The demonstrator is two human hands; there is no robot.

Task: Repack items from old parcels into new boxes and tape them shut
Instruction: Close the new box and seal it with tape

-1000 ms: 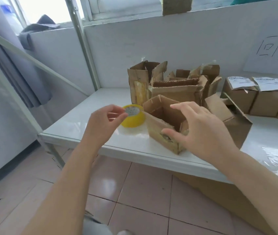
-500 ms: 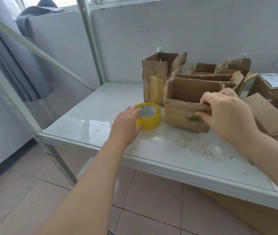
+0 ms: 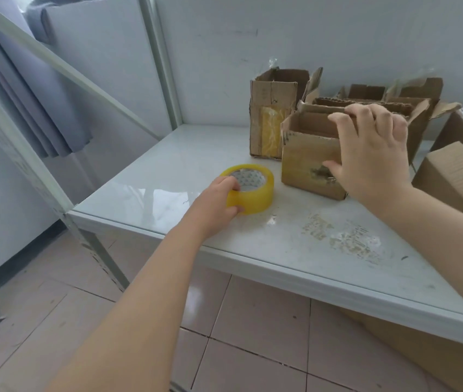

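Box (image 3: 308, 162) sits open-topped on the bench (image 3: 337, 267), in front of other cartons (image 3: 271, 114). Your right hand (image 3: 371, 157) clamps its wall, fingers over the rim and thumb on the face, likely steadying it for sealing. Tape (image 3: 253, 190) lies flat just beside it. Your left hand (image 3: 214, 206) has its grip closed round the roll, probably to lift it.

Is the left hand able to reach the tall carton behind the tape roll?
Probably yes: only bare tabletop separates the left hand, gripping the tape roll, from the tall carton; the box the right hand holds stands aside.
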